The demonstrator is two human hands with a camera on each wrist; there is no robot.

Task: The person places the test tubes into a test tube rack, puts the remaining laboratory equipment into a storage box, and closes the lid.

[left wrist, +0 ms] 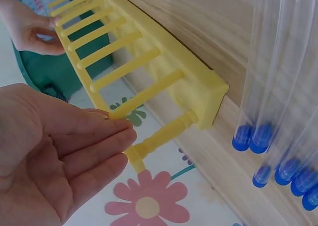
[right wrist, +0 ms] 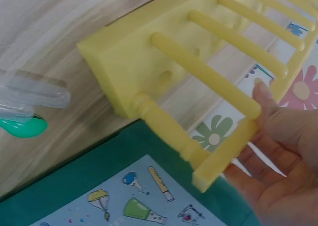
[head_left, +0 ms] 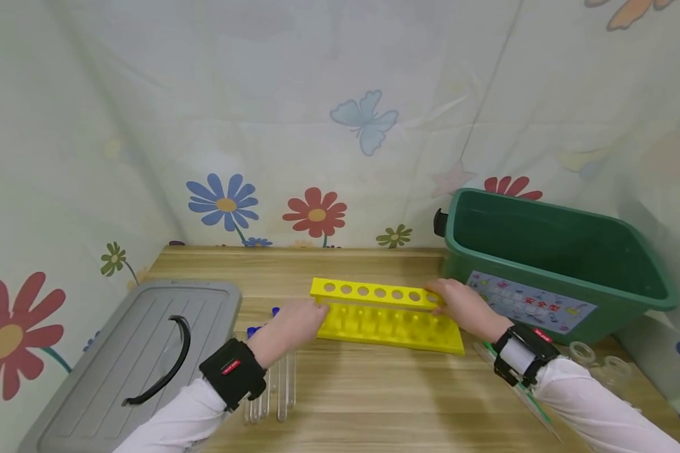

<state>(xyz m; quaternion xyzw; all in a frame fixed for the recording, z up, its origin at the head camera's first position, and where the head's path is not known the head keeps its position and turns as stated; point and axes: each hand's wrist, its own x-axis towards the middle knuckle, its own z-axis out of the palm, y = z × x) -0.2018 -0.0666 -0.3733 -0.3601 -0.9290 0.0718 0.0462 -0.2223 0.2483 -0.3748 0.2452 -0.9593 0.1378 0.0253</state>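
Yellow plastic test-tube rack at the centre of the wooden worktop, base downward, upper bar pierced with round holes. At its 9 o'clock end, left hand pinching the bar, fingers nearly straight and close together, parted only by the bar's thickness. At its 3 o'clock end, right hand, thumb and fingers bent around the same bar. Cannot tell whether the base bears fully on the wood. At 8 o'clock from the rack, partly behind the left wrist, clear test tubes with blue caps, lying side by side. Farther, toward 9 o'clock, grey lid with curved black handle. Between 2 and 3 o'clock, deep green bin with pale printed label. At 12 o'clock, flowered backdrop.
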